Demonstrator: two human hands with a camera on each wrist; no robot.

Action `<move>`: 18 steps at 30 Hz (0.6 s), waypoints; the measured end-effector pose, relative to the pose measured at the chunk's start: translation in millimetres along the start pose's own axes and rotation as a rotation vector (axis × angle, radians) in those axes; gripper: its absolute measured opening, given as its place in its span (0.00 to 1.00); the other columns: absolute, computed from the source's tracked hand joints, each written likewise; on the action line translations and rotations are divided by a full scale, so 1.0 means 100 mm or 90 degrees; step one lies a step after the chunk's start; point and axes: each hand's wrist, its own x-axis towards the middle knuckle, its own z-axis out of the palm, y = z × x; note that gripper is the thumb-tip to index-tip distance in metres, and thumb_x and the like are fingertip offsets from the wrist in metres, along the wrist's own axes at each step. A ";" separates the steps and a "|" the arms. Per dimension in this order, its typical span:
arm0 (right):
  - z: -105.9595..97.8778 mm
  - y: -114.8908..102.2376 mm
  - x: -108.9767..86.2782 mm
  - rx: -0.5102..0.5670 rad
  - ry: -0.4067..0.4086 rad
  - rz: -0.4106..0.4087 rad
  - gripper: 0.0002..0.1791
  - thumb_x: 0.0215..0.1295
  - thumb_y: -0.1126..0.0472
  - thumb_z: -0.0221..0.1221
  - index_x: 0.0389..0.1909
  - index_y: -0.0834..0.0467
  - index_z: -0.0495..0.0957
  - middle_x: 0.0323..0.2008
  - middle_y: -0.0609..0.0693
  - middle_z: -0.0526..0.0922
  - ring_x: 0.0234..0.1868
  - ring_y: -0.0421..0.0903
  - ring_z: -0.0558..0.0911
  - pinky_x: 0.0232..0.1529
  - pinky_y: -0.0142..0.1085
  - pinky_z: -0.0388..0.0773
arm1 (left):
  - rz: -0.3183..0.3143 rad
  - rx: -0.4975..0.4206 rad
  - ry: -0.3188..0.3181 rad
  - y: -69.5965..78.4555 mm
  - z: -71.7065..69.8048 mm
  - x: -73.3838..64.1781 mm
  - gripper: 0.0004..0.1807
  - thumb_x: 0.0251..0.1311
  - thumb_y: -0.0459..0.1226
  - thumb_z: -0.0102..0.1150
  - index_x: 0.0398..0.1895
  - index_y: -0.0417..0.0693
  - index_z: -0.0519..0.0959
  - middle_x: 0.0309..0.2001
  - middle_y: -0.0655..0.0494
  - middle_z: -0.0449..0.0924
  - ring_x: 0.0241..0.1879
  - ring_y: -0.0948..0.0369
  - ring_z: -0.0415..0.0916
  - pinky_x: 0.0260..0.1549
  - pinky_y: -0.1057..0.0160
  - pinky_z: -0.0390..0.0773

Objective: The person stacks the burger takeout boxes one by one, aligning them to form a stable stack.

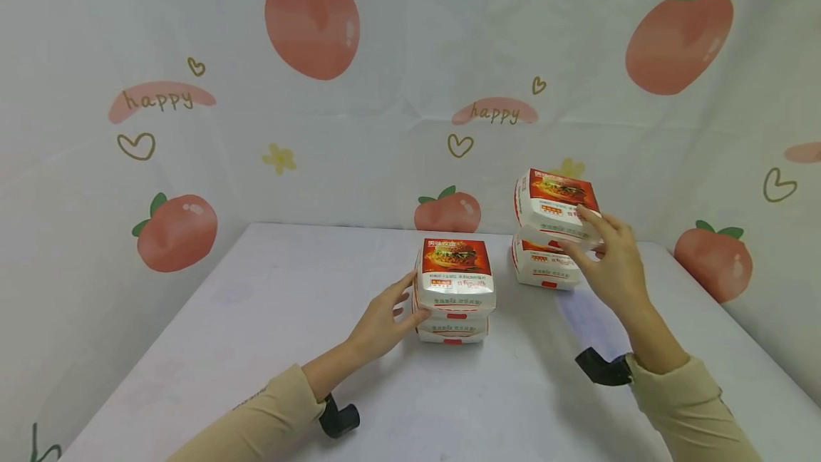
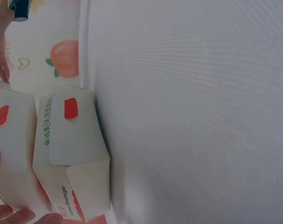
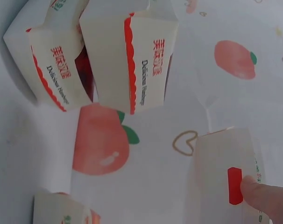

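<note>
Two white-and-red hamburger boxes are stacked near the middle of the table. My left hand (image 1: pixel 383 316) grips the upper box (image 1: pixel 457 292) at its left side, thumb in front and fingers toward the back. Beneath it sits the lower box (image 1: pixel 452 331), whose red tab and printed side show in the left wrist view. Farther right, my right hand (image 1: pixel 612 259) holds a tilted hamburger box (image 1: pixel 554 205) by its right side, thumb on the front near the red tab. Below that box, another hamburger box (image 1: pixel 545 271) stands on the table, its top partly hidden.
The white table (image 1: pixel 269 305) ends at a pale backdrop (image 1: pixel 385 91) printed with peaches, hearts and the word happy. Black wrist devices (image 1: pixel 340 419) sit under both forearms. The two stacks stand apart, the right one farther back.
</note>
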 end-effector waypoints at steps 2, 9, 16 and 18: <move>0.01 -0.03 0.00 0.005 -0.002 -0.006 0.32 0.62 0.56 0.60 0.66 0.56 0.64 0.61 0.70 0.63 0.44 0.59 0.72 0.36 0.26 0.67 | 0.002 0.001 0.000 0.00 0.00 0.00 0.39 0.59 0.43 0.60 0.70 0.44 0.56 0.68 0.42 0.62 0.61 0.42 0.69 0.51 0.47 0.78; 0.05 -0.16 -0.04 0.022 0.004 -0.038 0.32 0.59 0.57 0.63 0.65 0.55 0.66 0.60 0.68 0.64 0.41 0.56 0.73 0.36 0.22 0.66 | 0.001 0.007 -0.003 0.00 0.00 -0.01 0.39 0.59 0.43 0.60 0.71 0.45 0.55 0.68 0.43 0.61 0.61 0.43 0.69 0.52 0.48 0.78; 0.08 -0.32 -0.10 0.043 -0.007 -0.056 0.32 0.58 0.58 0.64 0.64 0.56 0.67 0.59 0.69 0.64 0.49 0.59 0.72 0.39 0.28 0.69 | 0.002 0.005 -0.002 0.00 0.00 -0.01 0.39 0.59 0.43 0.60 0.71 0.44 0.56 0.68 0.42 0.61 0.61 0.42 0.69 0.52 0.47 0.78; 0.10 -0.36 -0.12 0.042 -0.011 -0.057 0.32 0.58 0.58 0.64 0.64 0.55 0.67 0.59 0.69 0.64 0.48 0.59 0.73 0.39 0.31 0.69 | 0.001 0.002 0.000 0.01 0.00 -0.01 0.39 0.59 0.44 0.60 0.70 0.44 0.56 0.68 0.42 0.61 0.61 0.42 0.69 0.52 0.47 0.78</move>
